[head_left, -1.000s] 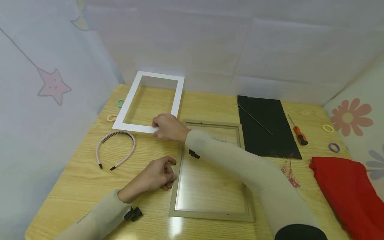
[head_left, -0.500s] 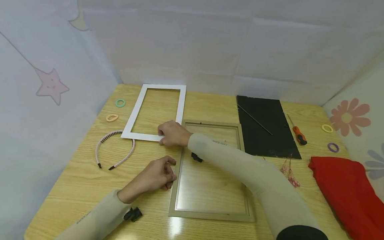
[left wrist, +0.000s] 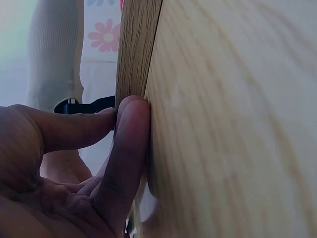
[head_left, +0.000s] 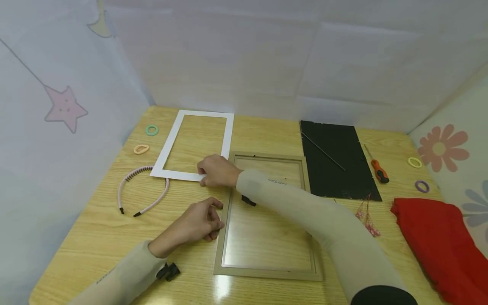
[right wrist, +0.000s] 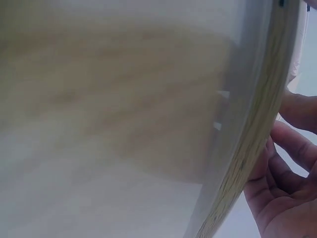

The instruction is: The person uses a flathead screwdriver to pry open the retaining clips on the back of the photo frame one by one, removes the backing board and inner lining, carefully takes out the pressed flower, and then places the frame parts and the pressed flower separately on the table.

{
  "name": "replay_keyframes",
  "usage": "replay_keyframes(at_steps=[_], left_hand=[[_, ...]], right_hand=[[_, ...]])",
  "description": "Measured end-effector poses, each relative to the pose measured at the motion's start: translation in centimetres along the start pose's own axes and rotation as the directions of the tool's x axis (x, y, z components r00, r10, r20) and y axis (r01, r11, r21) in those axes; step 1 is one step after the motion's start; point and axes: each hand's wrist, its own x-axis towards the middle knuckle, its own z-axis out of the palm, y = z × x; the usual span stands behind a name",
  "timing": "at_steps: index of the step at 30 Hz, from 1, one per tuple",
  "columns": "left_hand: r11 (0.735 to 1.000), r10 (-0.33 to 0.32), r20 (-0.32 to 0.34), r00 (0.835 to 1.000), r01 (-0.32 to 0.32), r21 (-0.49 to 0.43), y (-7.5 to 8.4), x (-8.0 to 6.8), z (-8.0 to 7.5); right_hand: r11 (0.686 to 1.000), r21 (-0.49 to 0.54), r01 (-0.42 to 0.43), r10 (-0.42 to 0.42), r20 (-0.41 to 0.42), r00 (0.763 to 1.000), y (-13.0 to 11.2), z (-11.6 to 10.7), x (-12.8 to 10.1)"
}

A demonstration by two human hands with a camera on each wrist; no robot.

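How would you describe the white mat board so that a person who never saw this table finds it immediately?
Look at the wooden table, toward its far left corner. There lies a flat white mat board, a thin rectangle with an open middle; the right hand touches its near edge. Unlike the wooden frame beside it, it is pure white.

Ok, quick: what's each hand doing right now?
Left hand: fingers pressed against the wooden frame edge, nothing gripped.
Right hand: pinching the white mat corner.
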Motion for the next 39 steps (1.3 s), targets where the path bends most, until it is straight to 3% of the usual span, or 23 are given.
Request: replay_keyframes(at_steps=[8, 17, 28, 34, 39], left_hand=[[1.000, 0.005, 0.004, 1.000, -0.005, -0.008, 0.0, -0.2, 0.0], [1.000, 0.000, 0.012, 1.000, 0.001, -0.026, 0.0, -0.3, -0.1], [1.000, -0.006, 0.002, 1.000, 0.006, -0.013, -0.2, 0.1, 0.1], [1.000, 0.005, 0.003, 1.000, -0.005, 0.010, -0.2, 0.0, 0.0], [1.000, 0.007, 0.003, 1.000, -0.007, 0.006, -0.2, 0.0, 0.0]], right_hand=[[0.999, 0.033, 0.000, 0.000, 0.021, 1.000, -0.5, 0.2, -0.1], [1.000, 0.014, -0.012, 0.013, -0.075, 0.997, -0.4, 0.1, -0.3], [0.999, 0.023, -0.023, 0.023, -0.004, 1.000, 0.0, 0.6, 0.2], [0.999, -0.014, 0.044, -0.043, 0.035, 0.998, -0.7, 1.0, 0.1], [0.999, -0.035, 0.031, -0.032, -0.017, 0.999, -1.3, 0.7, -0.4]])
